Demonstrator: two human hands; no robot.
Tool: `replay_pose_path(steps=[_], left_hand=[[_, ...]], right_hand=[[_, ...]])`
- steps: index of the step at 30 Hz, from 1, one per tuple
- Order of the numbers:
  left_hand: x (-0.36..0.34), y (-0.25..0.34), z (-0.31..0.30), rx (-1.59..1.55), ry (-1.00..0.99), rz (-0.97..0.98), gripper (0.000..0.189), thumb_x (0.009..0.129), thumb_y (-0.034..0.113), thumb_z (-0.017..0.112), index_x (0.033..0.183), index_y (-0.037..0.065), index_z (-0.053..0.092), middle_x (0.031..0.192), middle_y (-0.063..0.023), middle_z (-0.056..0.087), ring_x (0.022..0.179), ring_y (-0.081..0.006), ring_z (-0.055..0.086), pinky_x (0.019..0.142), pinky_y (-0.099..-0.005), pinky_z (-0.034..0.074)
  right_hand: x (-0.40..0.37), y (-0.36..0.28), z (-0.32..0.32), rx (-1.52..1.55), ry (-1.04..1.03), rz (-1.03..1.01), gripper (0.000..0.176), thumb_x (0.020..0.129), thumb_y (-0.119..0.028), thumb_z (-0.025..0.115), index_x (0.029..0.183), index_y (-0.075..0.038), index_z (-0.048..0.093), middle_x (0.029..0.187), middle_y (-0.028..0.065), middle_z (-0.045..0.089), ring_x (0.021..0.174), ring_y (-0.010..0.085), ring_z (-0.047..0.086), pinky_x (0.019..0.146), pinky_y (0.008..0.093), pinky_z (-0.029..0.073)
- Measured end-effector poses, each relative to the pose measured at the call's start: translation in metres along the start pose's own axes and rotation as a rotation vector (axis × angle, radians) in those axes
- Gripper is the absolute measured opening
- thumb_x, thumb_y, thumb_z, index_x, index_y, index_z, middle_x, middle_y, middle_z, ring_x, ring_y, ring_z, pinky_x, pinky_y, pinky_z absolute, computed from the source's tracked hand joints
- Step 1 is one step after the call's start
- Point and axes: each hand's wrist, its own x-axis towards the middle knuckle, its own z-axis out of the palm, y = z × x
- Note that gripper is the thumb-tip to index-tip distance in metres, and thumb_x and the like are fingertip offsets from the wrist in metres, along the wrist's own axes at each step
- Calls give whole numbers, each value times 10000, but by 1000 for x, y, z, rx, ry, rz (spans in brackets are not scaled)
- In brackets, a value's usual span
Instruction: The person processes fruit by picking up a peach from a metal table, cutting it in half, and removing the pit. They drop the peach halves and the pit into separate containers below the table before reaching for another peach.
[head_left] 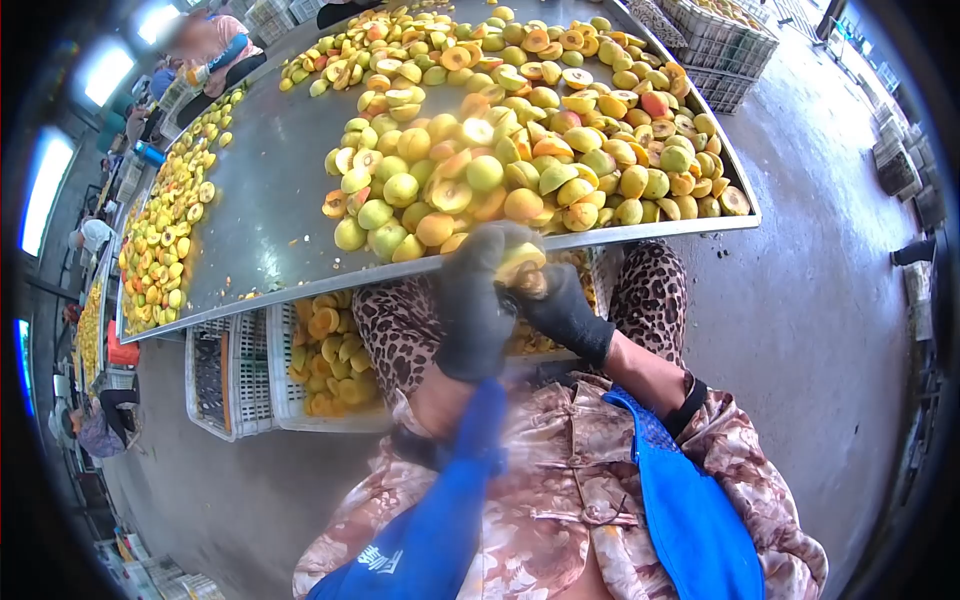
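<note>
My left hand (478, 295), in a dark glove and blurred by motion, is closed round a yellow cut fruit (521, 262) just below the table's front edge. Against it, my right hand (562, 310), in a black glove, has its fingers curled round the fruit's lower side, where a brownish part shows. Whether a tool or a stone lies between the hands cannot be made out. Just beyond them, a large heap of halved and whole yellow-green fruit (485, 172) lies on the metal table (270, 225).
Crates of cut fruit (335, 365) stand under the table's front edge, beside my legs. More halves (160, 250) line the table's left side. One person (215, 50) sits at the far left corner, another (100, 425) at lower left. Stacked crates (720, 45) stand at back right.
</note>
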Motion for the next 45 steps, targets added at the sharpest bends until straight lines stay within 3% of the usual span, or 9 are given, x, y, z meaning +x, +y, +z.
replay_pose_path(steps=[4, 10, 17, 22, 26, 28, 37, 41, 45], left_hand=[[4, -6, 7, -40, 12, -16, 391, 1103, 296, 446, 1027, -9, 679, 963, -122, 712, 883, -197, 683, 822, -336, 559], [5, -13, 2, 86, -46, 48, 373, 1098, 284, 454, 1104, -23, 665, 1046, -141, 719, 957, -219, 697, 883, -344, 558], [10, 25, -9, 44, -372, 2, 527, 1083, 278, 506, 1479, -68, 468, 1467, -208, 541, 1337, -238, 537, 1179, -386, 385], [-5, -1, -13, -155, -59, -105, 559, 1101, 432, 452, 1327, -63, 577, 1172, -127, 697, 1014, -157, 695, 885, -283, 588], [-8, -15, -15, -456, 160, -314, 534, 1108, 445, 421, 1140, -35, 652, 1024, -118, 719, 903, -158, 700, 827, -280, 592], [-4, -33, -29, 28, 117, -108, 528, 1109, 428, 421, 1086, -34, 676, 978, -116, 722, 874, -164, 696, 810, -290, 581], [-4, -29, -43, 412, -71, 159, 280, 1011, 268, 585, 1009, 19, 712, 801, -124, 714, 718, -252, 682, 691, -369, 524], [-10, -25, -23, 747, 100, 679, 251, 987, 251, 599, 1000, 24, 707, 798, -128, 709, 721, -271, 682, 691, -375, 523], [-17, -16, -17, 583, -20, 480, 213, 1018, 189, 565, 1071, 9, 667, 873, -136, 711, 791, -245, 684, 753, -366, 532]], right_hand=[[-5, -1, 8, 322, 76, 237, 215, 951, -201, 741, 850, -11, 723, 692, 65, 697, 644, 109, 634, 574, 339, 521], [-3, 2, -7, 44, 31, 105, 197, 967, -179, 717, 898, 5, 722, 764, 58, 717, 656, 105, 641, 580, 306, 522], [1, -30, -40, 816, -100, 602, 81, 885, -95, 709, 908, -19, 724, 812, 65, 713, 669, 123, 641, 610, 311, 530], [-18, -13, -28, 216, -214, 264, 129, 853, -169, 720, 852, -43, 688, 750, 136, 667, 653, 306, 656, 623, 425, 530], [-19, -35, -29, -53, -164, 188, 149, 826, -169, 704, 847, -25, 671, 780, 206, 672, 720, 437, 648, 639, 482, 529], [-15, -47, -30, -58, -127, 146, 153, 830, -168, 686, 859, -18, 674, 787, 228, 669, 750, 460, 651, 651, 504, 530], [-11, -37, -39, -312, -371, 24, 107, 802, -143, 683, 792, -38, 691, 765, 198, 679, 743, 430, 678, 673, 503, 549], [-17, -20, -42, -234, -435, 16, 111, 809, -120, 675, 871, -30, 698, 773, 195, 687, 737, 382, 687, 684, 469, 556], [-13, -45, -43, 80, -352, 184, 156, 807, -144, 690, 892, -13, 693, 739, 187, 679, 632, 294, 644, 648, 422, 535]])
